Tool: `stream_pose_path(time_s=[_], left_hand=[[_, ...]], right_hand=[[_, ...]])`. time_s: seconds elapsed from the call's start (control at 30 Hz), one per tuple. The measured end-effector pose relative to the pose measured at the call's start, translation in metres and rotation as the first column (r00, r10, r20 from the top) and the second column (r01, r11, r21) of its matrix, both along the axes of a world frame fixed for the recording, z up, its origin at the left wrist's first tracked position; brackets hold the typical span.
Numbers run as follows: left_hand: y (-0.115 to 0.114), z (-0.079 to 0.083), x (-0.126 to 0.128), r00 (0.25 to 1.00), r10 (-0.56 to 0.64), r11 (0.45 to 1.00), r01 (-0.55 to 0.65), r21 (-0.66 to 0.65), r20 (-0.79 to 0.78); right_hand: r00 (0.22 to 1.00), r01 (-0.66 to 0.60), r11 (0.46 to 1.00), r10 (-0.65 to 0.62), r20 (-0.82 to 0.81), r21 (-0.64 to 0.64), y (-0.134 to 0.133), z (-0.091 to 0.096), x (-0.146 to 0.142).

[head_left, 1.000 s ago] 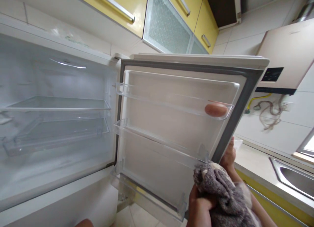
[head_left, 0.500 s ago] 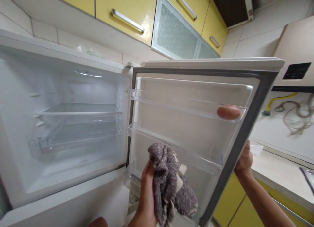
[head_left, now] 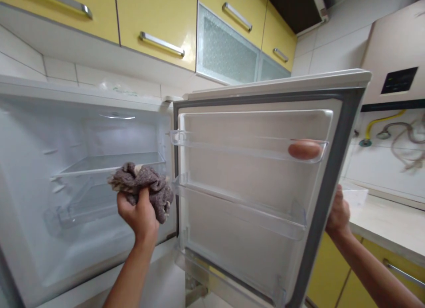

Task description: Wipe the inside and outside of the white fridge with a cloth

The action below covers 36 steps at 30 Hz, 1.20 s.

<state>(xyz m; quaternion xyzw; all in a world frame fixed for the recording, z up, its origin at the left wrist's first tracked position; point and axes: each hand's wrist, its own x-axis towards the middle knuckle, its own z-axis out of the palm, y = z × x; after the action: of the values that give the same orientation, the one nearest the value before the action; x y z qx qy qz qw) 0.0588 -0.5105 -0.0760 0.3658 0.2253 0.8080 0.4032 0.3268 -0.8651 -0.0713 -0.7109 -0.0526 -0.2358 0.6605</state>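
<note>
My left hand [head_left: 141, 215] grips a bunched grey-brown cleaning cloth [head_left: 146, 184] with pale patches, held up in front of the fridge compartment [head_left: 109, 135]. The cloth overlaps the view of a clear shelf [head_left: 89, 164]; I cannot tell whether they touch. At the right, my right hand [head_left: 338, 212] is closed on the outer edge of the open refrigerator door [head_left: 252, 170], with part of its fingers hidden behind it. A reddish-brown, egg-like object [head_left: 304, 149] lies at the outer end of the upper clear door rack [head_left: 232, 146].
A lower clear door rack [head_left: 245, 208] spans the door. Yellow wall cabinets [head_left: 159, 15] hang above the fridge. Behind the door at right are a pale countertop [head_left: 392, 219], a clear plastic container [head_left: 355, 195] and hoses [head_left: 375, 126] under a wall-mounted heater [head_left: 398, 51].
My left hand has carried the cloth leftward and up, from in front of the door to the compartment opening. My right hand stays on the door edge. The view has shifted slightly.
</note>
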Motion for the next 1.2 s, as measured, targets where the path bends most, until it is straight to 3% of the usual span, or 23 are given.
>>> stream_pose_path(time_s=[0.07,0.13,0.17,0.27,0.3,0.37,0.47,0.57,0.7,0.77,0.97,1.2], left_hand=[[0.008,0.015,-0.004,0.985,0.096,0.987,-0.077,0.141,-0.141],[0.011,0.031,-0.006,0.903,0.185,0.966,-0.094,0.242,-0.388],[0.012,0.038,-0.005,0.809,0.226,0.955,-0.075,0.285,-0.542],[0.016,0.058,0.003,0.375,0.345,0.918,0.059,0.393,-0.861],[0.017,0.063,0.006,0.246,0.382,0.901,0.114,0.418,-0.891],[0.018,0.072,0.014,0.079,0.454,0.860,0.221,0.460,-0.888],[0.015,0.082,0.022,-0.072,0.570,0.759,0.428,0.491,-0.818],[0.004,0.091,0.030,-0.197,0.622,0.683,0.610,0.402,-0.758],[-0.016,0.103,0.044,-0.293,0.499,0.689,0.705,0.169,-0.815],[-0.029,0.108,0.053,-0.316,0.444,0.660,0.748,0.067,-0.838],[-0.083,0.111,0.076,-0.291,0.312,0.479,0.870,-0.115,-0.904],[-0.146,0.100,0.111,-0.200,0.323,0.314,0.945,-0.095,-0.925]], right_hand=[[1.000,0.001,1.000,-0.001,-0.017,-0.008,0.000,-0.001,0.003],[0.999,0.009,1.000,-0.009,-0.048,-0.016,-0.001,-0.001,0.003],[0.998,0.012,1.000,-0.013,-0.059,-0.017,-0.001,-0.001,0.003],[0.997,0.017,1.000,-0.018,-0.071,-0.006,-0.001,0.001,-0.001],[0.997,0.017,1.000,-0.017,-0.074,-0.002,0.000,0.003,-0.003],[0.997,0.018,1.000,-0.017,-0.082,0.008,0.001,0.005,-0.006],[0.996,0.016,1.000,-0.014,-0.086,0.025,0.002,0.007,-0.010],[0.995,0.006,0.999,-0.001,-0.100,0.042,0.003,0.008,-0.011],[0.997,0.003,0.999,0.000,-0.077,0.032,0.004,0.006,-0.008],[0.999,0.001,1.000,-0.001,-0.041,0.021,0.003,0.004,-0.006],[1.000,-0.022,0.999,0.022,-0.004,0.029,0.002,-0.001,0.000],[0.996,-0.084,0.994,0.082,0.036,0.074,0.003,0.000,-0.003]])
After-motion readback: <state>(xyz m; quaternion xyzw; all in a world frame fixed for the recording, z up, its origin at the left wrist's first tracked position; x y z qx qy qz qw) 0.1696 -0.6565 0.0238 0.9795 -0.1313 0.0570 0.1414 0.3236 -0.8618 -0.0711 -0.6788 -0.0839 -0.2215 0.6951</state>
